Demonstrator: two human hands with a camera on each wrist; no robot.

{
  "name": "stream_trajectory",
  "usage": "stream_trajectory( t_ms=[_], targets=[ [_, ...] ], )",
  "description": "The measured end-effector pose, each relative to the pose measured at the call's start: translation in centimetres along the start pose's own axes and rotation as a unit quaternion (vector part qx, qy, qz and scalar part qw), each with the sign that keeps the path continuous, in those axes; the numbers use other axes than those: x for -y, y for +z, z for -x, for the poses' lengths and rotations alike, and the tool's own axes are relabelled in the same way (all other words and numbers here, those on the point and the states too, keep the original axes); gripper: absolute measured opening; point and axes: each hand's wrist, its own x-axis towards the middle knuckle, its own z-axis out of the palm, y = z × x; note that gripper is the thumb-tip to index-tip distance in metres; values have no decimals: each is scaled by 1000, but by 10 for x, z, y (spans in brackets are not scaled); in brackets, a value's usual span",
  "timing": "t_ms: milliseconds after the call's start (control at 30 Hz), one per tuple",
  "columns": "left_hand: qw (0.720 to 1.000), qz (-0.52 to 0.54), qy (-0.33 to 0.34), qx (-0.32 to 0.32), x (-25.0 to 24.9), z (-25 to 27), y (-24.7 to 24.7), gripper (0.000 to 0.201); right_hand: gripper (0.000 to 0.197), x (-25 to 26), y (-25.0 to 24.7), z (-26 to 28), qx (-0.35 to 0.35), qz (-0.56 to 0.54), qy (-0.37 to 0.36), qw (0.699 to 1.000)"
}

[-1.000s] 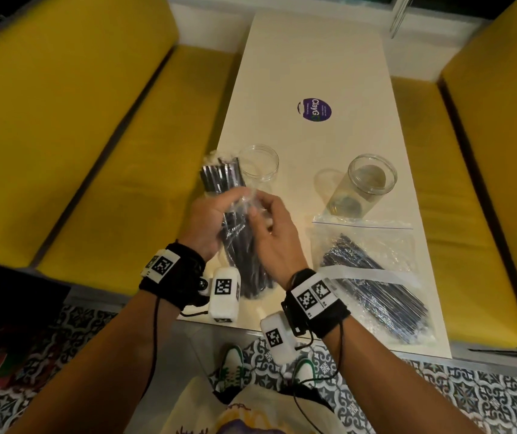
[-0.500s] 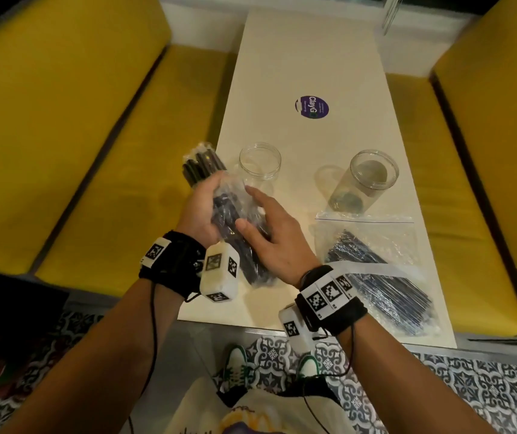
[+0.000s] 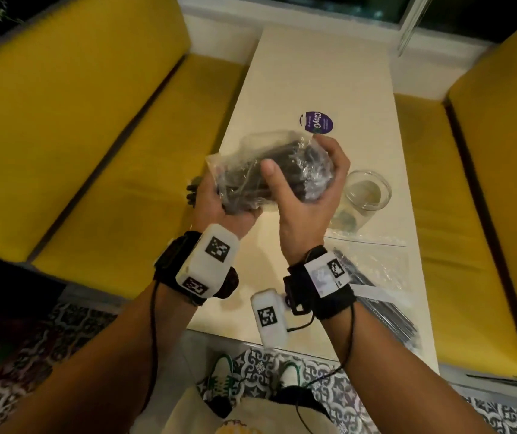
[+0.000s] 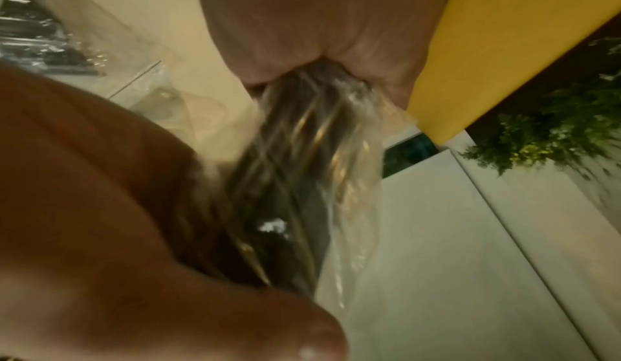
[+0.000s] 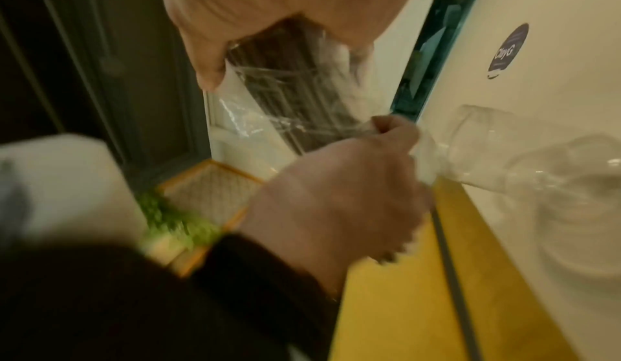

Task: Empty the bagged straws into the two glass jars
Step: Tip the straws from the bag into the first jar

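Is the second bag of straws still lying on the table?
Yes, the second bag of straws lies flat on the table near the right wrist, while both hands hold the other bag in the air.

I note black straws in clear bag, cream table, yellow benches, purple sticker.
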Motion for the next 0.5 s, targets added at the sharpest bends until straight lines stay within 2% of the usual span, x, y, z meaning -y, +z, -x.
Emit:
stream_trajectory(
  t_ms=[67, 100, 233, 333, 500],
  targets=[
    [999, 11, -4, 41, 10, -3, 1, 65, 55, 5, -2, -16, -5, -7, -16, 1000],
    [999, 14, -5, 31, 14, -2, 3, 68, 51, 12, -3, -25, 6, -7, -17, 1000],
    [999, 46, -7, 13, 19, -5, 15, 65, 47, 21, -10, -50, 55, -8, -30, 998],
    [998, 53, 1, 21, 19, -12, 24, 64, 51, 21, -8, -61, 60, -26, -16, 998],
    [999, 32, -17, -13, 18, -17, 39, 64, 51, 24, 1, -79, 12, -63, 35, 997]
  ],
)
